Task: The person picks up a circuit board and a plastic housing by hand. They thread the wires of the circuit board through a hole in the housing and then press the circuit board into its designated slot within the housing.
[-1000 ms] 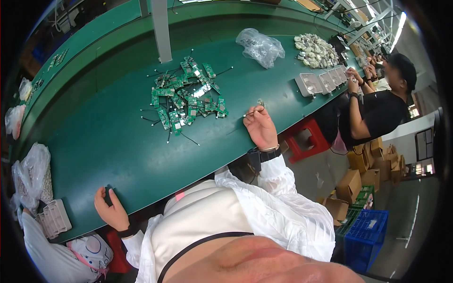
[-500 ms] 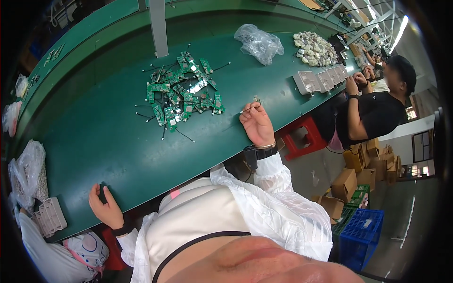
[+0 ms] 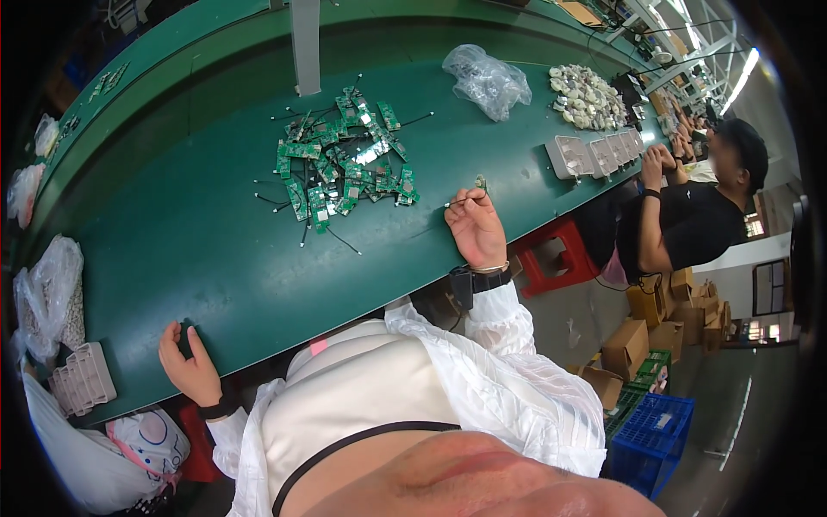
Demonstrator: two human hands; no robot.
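Observation:
Between the thumb and fingertips of my right hand (image 3: 478,234) is a small green circuit board (image 3: 481,182), seen nearly edge-on, with a dark wire. The wire ends in a white plug beside my fingers. That hand is held over the front edge of the green table. To its left, farther back, lies a loose pile of green circuit boards (image 3: 351,191) with black wires sticking out. My left hand (image 3: 191,369) rests by the table's front edge at the left, thumb apart from the fingers, holding nothing.
Beyond my right hand are a clear plastic bag (image 3: 488,82), a heap of whitish parts (image 3: 587,97) and several pale trays (image 3: 568,157). A co-worker (image 3: 689,211) sits at the right. At far left are a bag of small parts (image 3: 53,297) and another pale tray (image 3: 84,379). A post (image 3: 306,47) rises behind the pile.
The whole view has shifted slightly, so the table's things appear a little farther right. My right hand keeps its pinch on the circuit board, and my left hand remains open near the edge.

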